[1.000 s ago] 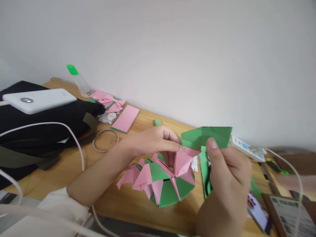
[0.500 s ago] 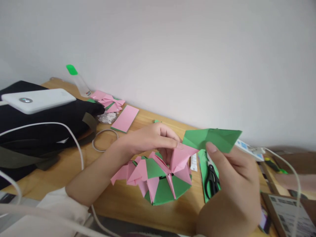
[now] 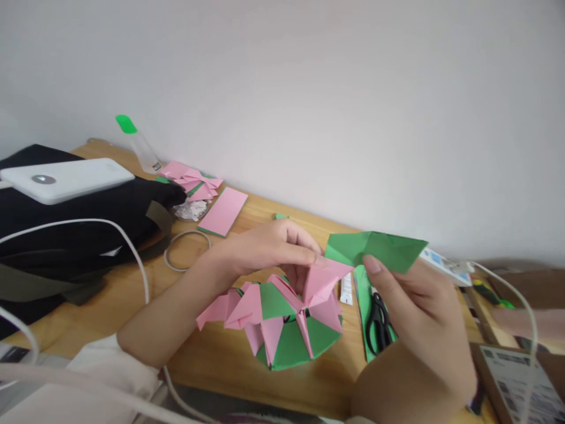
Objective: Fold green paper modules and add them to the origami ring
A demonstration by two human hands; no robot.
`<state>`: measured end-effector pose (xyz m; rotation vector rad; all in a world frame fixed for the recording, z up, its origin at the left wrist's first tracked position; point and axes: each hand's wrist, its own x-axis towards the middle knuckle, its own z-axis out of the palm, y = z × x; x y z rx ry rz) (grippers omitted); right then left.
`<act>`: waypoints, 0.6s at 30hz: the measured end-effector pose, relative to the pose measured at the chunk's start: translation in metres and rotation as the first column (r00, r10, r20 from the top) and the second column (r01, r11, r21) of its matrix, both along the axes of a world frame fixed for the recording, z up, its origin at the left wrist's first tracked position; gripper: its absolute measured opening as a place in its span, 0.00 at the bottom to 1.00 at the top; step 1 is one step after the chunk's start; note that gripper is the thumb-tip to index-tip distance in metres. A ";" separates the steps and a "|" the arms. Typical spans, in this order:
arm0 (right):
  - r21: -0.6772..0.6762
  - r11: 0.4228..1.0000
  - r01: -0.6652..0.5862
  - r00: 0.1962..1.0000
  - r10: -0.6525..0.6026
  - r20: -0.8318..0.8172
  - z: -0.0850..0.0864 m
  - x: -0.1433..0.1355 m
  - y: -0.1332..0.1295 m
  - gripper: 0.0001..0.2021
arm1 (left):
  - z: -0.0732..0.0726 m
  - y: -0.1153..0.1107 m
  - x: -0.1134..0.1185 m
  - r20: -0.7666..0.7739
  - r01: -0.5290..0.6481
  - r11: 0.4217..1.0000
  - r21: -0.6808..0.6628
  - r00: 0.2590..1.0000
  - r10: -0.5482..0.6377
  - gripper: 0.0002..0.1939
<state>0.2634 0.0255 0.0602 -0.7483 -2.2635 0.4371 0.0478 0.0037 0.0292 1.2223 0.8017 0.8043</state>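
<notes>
My left hand pinches a pink flap at the top of a pink and green folded-paper model. Its pieces form a ring of pleats over the table, with a tail of pink points to the left. Between the thumb and fingers of my right hand is a green folded paper piece. The left end of this piece lies just behind the tip of the pink flap; whether they touch I cannot tell.
Black-handled scissors lie on green paper at the right. Behind my left arm are a pink paper stack, a tape ring and a green-capped bottle. A white power bank rests on a black bag.
My right hand has shifted slightly, and the green paper piece has moved a little left and turned a bit. My left hand keeps its pinch on the model, almost still.
</notes>
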 end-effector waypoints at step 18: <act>-0.105 0.993 -0.051 0.987 0.066 0.145 0.001 0.005 0.004 0.09 | -0.003 0.003 -0.001 -0.017 0.056 0.998 -0.039 0.998 -0.057 0.13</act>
